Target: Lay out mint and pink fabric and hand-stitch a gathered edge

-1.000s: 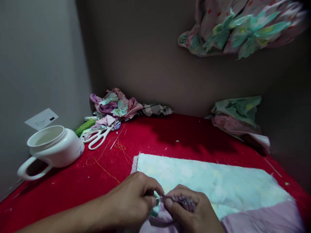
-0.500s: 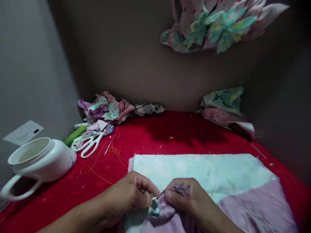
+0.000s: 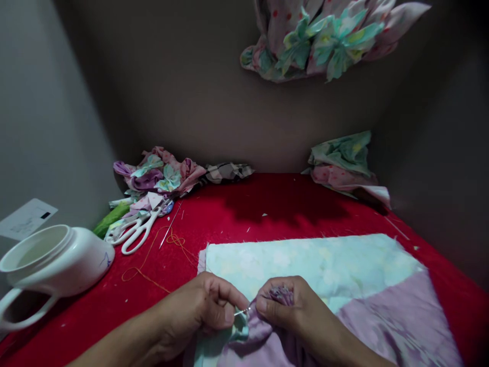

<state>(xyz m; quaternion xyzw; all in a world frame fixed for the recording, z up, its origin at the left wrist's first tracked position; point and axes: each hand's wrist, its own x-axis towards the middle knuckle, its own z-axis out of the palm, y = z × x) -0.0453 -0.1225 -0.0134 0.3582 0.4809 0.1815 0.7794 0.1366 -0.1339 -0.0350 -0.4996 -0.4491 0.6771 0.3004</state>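
Observation:
My left hand [image 3: 216, 300] is closed in a pinch. A thin sewing needle [image 3: 241, 312] shows between its fingertips and the purple cloth [image 3: 263, 334]. My right hand [image 3: 284, 303] grips the gathered edge of this cloth, bunched between thumb and fingers. A fold of mint-green cloth [image 3: 240, 329] hangs just below my left fingertips. Beneath both hands lies a larger mint-green and purple piece of fabric [image 3: 305, 260], spread flat on the red tabletop.
White-handled scissors [image 3: 139, 232], a long needle [image 3: 170, 227] and tangled orange thread [image 3: 175, 239] lie on the left. Beside them rests a white pitcher [image 3: 76, 260]. Fabric scraps [image 3: 164, 171] pile behind; folded cloth [image 3: 344, 163] sits far right. Ruffled cloth [image 3: 324, 41] hangs above.
The view has shifted slightly, moving the background leftward. Slightly more of the needle shows between my left fingertips and the purple cloth; both hands keep their grips.

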